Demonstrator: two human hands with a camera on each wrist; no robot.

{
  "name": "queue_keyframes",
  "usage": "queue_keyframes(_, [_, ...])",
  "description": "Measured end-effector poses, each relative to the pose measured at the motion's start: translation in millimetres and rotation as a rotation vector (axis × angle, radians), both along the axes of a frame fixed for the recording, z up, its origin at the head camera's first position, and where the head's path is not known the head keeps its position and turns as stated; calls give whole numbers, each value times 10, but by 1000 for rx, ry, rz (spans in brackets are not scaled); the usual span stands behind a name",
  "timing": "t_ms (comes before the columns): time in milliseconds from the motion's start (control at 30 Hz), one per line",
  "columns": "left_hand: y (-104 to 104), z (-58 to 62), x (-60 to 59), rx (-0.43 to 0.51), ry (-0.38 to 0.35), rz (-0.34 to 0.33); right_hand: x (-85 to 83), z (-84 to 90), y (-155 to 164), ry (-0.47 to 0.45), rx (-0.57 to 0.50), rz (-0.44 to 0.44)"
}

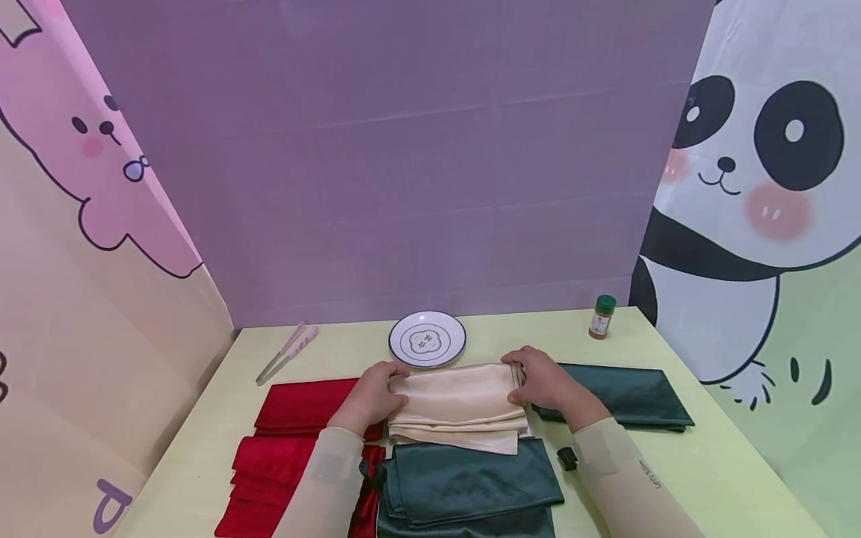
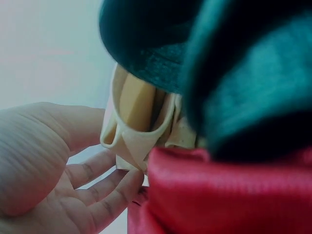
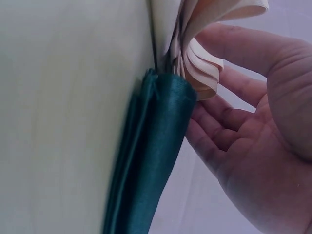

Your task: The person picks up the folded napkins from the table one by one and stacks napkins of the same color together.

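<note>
Both hands bracket a folded cream cloth at the desk's centre.

The left hand (image 1: 371, 394) grips the left end of the cream cloth (image 1: 457, 403), fingers curled at its layered edge; the right hand (image 1: 543, 381) pinches the right end. The cloth's long axis runs left to right between them, equally near each, between the red cloths (image 1: 296, 407) and a green cloth (image 1: 625, 396).

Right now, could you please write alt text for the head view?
Two hands, left hand and right hand, hold the ends of a folded cream cloth on a yellow table, between red cloths and green cloths; a plate lies behind.
</note>
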State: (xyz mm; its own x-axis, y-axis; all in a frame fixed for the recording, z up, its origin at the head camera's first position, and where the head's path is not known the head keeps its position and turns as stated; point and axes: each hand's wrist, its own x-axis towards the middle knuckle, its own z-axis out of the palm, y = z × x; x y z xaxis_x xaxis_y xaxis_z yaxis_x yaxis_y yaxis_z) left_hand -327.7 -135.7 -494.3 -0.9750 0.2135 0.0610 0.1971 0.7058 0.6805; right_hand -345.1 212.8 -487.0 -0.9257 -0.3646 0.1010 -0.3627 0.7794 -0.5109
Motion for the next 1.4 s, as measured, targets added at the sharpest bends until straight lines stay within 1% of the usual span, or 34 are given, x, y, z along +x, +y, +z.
queue_keyframes(100, [2,-5,9,3,-13,8,12,-5,7,-14,5,-1])
queue_keyframes(267, [6,-10,19,6,-14,7,27,-16,17,-37,4,-3])
queue_keyframes(533, [8,-38,-3,-2,-6,-4,12,-40,40,-38,12,-7])
queue_keyframes(667, [-4,-14,-2,1,-8,-7,8,-33,39,-32,7,4])
queue_keyframes(900, [-1,70,28,7,-17,34,25,-16,26,-13,4,3])
queue_keyframes(1033, [4,87,38,4,6,37,63,3,38,1,-9,-1])
queue_keyframes(1200, [3,94,39,19,45,20,122,53,57,52,-28,-10])
queue_keyframes(1300, [-12,96,58,17,66,15,153,76,60,73,-37,4])
queue_keyframes(1400, [-32,109,93,15,100,-4,193,96,69,99,-45,19])
